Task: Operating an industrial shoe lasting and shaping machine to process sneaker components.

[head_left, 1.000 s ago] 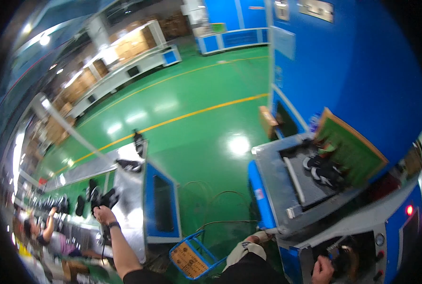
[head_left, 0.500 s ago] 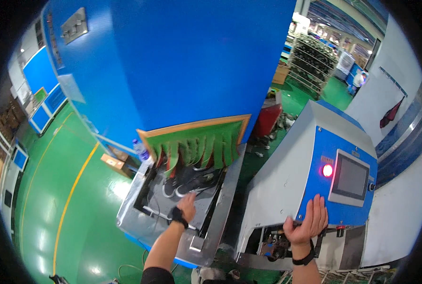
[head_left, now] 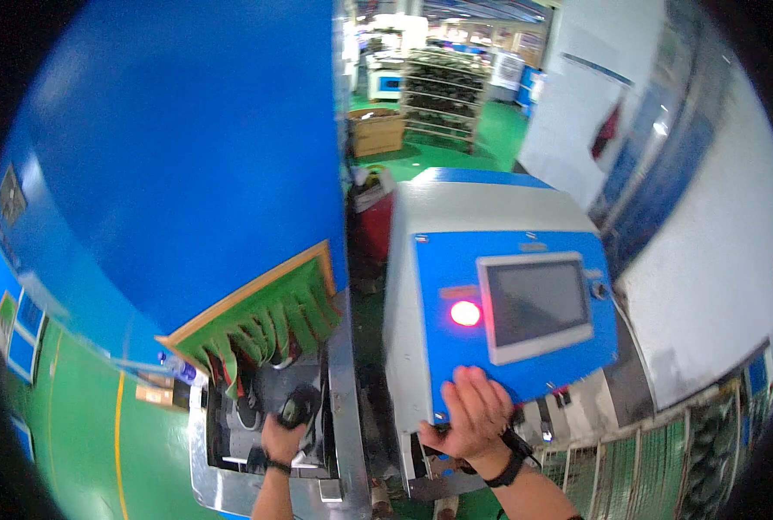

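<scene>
Gripping a dark shoe (head_left: 300,407) in my left hand (head_left: 282,438), I have it at the mouth of the big blue machine (head_left: 187,156), just below the fringe of green flap strips (head_left: 265,325) that hang from its orange-edged opening; the fingers are clenched around the shoe, which sits over the grey conveyor tray (head_left: 221,468); another dark shoe (head_left: 246,407) lies on the belt just beside it, half under the flaps. My right hand (head_left: 469,416) is spread flat, fingers released, against the lower edge of the blue front panel (head_left: 525,303) of the white cabinet (head_left: 482,204) to my right; it clasps nothing, only pressing on the panel below a round red lamp (head_left: 465,313) that glows beside a grey rectangular screen (head_left: 534,303). As I judge it, the work is partway: one shoe is in my grip at the belt and one remains there; whether mine is going in or coming out I cannot tell. As for signs and packages: a small grey plate (head_left: 9,195) sits high on the blue machine's left flank; a brown cardboard box (head_left: 376,132) stands on the green floor (head_left: 83,433) far behind, in front of dark racks (head_left: 447,87); a yellow line (head_left: 117,451) runs along the floor at lower left.
</scene>
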Available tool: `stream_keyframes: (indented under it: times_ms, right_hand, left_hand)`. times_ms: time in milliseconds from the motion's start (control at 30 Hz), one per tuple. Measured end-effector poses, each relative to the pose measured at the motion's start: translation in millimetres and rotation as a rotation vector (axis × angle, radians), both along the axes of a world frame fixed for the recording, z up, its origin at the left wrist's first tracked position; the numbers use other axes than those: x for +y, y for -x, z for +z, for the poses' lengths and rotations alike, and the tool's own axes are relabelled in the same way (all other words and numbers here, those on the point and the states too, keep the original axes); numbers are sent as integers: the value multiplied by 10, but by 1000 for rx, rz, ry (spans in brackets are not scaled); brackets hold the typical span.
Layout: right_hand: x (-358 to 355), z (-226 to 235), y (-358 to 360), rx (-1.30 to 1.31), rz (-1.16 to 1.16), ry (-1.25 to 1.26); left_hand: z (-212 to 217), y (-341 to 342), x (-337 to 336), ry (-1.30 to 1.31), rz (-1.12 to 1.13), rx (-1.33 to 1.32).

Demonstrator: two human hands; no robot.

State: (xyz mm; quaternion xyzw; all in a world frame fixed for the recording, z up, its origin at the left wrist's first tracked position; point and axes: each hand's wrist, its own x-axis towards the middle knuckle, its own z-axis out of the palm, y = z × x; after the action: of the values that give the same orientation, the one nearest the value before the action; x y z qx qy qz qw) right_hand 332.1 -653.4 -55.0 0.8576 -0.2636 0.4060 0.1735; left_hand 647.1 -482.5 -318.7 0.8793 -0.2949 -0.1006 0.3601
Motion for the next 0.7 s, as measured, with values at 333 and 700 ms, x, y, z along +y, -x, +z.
stream_keyframes:
  times_ms: [333,700]
  right_hand:
    - [1019,-670,809,-309,764,-1541]
    - [889,-277,1976,347,366,-1567]
  left_hand:
    - [1917,2507,792,466,-361,211]
    - [2049,3649,528,-574,-810,-146]
